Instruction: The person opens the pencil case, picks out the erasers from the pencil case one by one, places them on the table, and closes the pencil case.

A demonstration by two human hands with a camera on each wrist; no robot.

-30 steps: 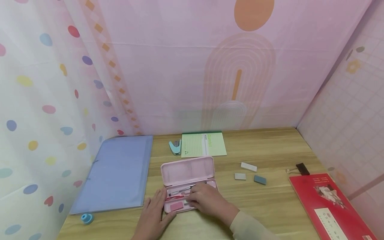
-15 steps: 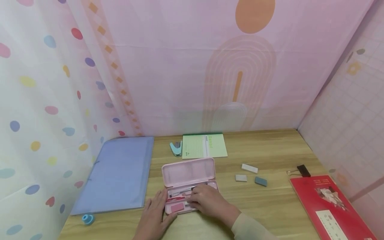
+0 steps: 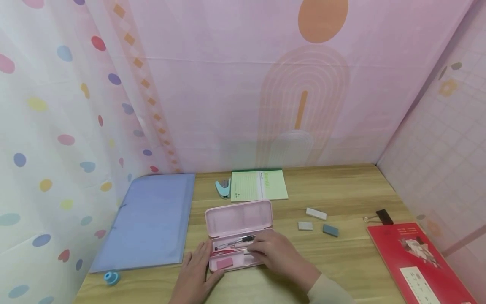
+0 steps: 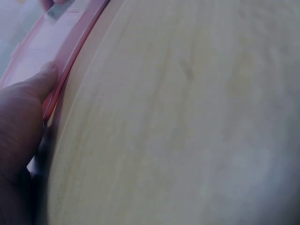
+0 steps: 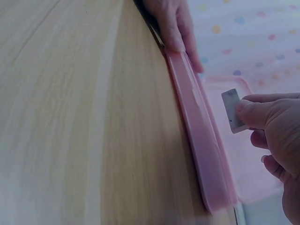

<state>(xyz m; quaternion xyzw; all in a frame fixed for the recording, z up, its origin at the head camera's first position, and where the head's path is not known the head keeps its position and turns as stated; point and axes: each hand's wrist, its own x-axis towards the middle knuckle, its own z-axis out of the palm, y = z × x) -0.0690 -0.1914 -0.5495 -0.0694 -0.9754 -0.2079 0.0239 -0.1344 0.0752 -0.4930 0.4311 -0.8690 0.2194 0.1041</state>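
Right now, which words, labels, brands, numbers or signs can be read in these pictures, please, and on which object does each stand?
"Gambit": green letters, turned sideways, on the pale green notepad.
Too small to read: the notepad's other print.
Too blurred to read: the yellowish lines and white panel on the red book.
None that I can make out: the pink pencil case.

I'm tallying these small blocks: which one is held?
The grey block, pinched by the right hand. The pink block lies in the open pencil case; the blue block and two whitish blocks lie on the table.
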